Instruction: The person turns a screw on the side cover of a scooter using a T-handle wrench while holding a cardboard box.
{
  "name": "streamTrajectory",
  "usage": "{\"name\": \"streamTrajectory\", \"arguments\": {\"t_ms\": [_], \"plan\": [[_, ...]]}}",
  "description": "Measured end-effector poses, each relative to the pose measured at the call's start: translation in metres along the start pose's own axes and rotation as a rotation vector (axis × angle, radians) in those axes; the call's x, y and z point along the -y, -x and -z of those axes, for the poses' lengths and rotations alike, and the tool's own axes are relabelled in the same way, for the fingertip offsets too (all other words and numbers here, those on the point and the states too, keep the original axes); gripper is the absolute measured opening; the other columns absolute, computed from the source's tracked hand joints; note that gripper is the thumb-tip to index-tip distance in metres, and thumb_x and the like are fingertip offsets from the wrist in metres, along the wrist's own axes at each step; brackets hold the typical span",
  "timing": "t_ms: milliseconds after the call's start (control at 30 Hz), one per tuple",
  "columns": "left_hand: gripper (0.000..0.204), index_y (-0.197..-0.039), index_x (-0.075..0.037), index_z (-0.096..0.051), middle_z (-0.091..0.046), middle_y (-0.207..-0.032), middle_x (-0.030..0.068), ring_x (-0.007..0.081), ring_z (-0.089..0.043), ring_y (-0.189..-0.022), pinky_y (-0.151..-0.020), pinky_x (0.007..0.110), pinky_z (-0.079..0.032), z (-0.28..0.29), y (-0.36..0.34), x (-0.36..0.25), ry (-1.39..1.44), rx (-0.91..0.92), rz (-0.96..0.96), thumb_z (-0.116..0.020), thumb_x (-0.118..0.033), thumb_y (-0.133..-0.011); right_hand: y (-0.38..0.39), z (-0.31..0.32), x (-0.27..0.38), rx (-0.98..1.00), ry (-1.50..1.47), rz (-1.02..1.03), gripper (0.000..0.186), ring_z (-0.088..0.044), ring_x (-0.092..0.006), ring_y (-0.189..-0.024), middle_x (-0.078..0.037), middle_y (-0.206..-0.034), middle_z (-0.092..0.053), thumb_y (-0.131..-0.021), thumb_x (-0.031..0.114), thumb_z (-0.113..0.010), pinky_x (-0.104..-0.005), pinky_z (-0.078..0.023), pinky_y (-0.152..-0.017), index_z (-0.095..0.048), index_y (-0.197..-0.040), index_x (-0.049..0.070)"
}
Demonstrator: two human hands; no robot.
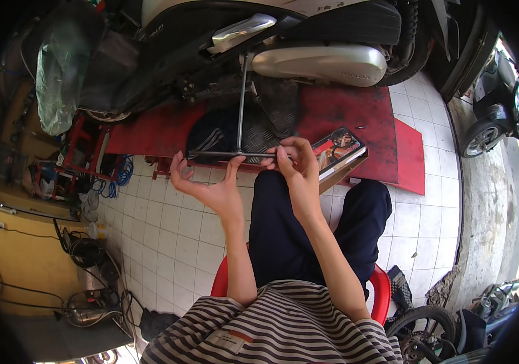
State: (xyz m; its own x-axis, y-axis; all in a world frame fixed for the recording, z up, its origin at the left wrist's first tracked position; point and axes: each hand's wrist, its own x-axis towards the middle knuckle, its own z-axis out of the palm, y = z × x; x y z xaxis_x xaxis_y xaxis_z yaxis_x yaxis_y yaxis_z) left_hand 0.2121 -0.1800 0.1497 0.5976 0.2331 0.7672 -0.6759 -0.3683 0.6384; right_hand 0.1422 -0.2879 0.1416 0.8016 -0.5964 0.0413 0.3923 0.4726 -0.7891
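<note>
- Our right hand [294, 159] pinches the right end of the T-handle wrench [239, 121] crossbar, fingers curled shut around it.
- Our left hand [202, 181] is spread, palm up, thumb touching the left part of the crossbar without gripping it.
- The wrench shaft runs up from the crossbar to the scooter [284, 42] underside, near the silver muffler [320, 64], above the red lift platform [356, 115].
- A small printed box [338, 148] sits just beside our right hand, over our knee.
- To turn well, we judge the shaft should stay straight in line with the fastener, both hands sharing the crossbar evenly; the socket end is too hidden to confirm seating.
</note>
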Motion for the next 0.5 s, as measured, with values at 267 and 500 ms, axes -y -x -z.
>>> {"name": "streamTrajectory", "arguments": {"t_ms": [267,500], "plan": [[0.035,-0.133,0.004,-0.055,-0.069,-0.107,0.0131,0.0178,-0.067,-0.098,-0.089,0.03,-0.051,-0.001,0.01,-0.015,0.388,0.421,0.459,-0.061,-0.006,-0.099,-0.001,0.007,-0.04,0.041,0.062,-0.095,0.02,-0.07,-0.0175,-0.094,-0.014,-0.105,-0.069,-0.103,0.007,-0.057,-0.0284,-0.055,-0.084,-0.051,-0.12,-0.003],[0.027,-0.123,-0.004,-0.07,-0.07,-0.102,0.0047,0.0153,-0.066,-0.089,-0.086,0.03,-0.049,-0.002,0.004,-0.023,0.132,0.505,0.206,-0.055,-0.001,-0.1,0.008,-0.011,-0.007,-0.119,0.572,0.376,0.033,-0.065,-0.0208,-0.088,-0.013,-0.114,-0.058,-0.1,0.005,-0.059,-0.0306,-0.053,-0.083,-0.051,-0.131,-0.001]]}}
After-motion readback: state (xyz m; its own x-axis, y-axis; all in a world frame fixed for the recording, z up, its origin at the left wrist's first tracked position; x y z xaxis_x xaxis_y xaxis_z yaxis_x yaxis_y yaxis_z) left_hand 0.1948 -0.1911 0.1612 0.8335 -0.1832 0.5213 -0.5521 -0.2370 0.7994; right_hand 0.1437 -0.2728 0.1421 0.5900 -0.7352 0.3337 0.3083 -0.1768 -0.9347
